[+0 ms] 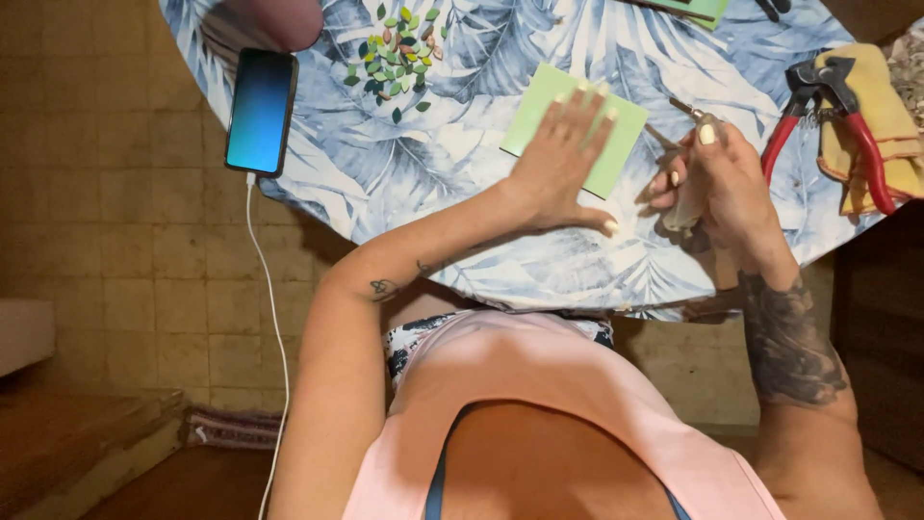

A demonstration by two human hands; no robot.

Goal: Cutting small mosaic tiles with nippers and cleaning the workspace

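Note:
A pale green square tile [616, 144] lies flat on a round table covered by a blue leaf-print cloth [481, 193]. My left hand [563, 159] rests flat on the tile with fingers spread, pressing it down. Just right of the tile, my right hand [717, 178] is closed around a small metal-tipped hand tool [688, 108], its tip pointing up and left toward the tile's right edge. A pile of small green and pink leaf-shaped pieces [397, 50] sits at the far left of the cloth.
Red-handled nippers [835, 116] lie on a yellow cloth [881, 135] at the right edge. A phone [261, 111] with a white cable [274, 327] rests on the table's left rim. Tiled floor lies below; another green piece [701, 8] sits at the far edge.

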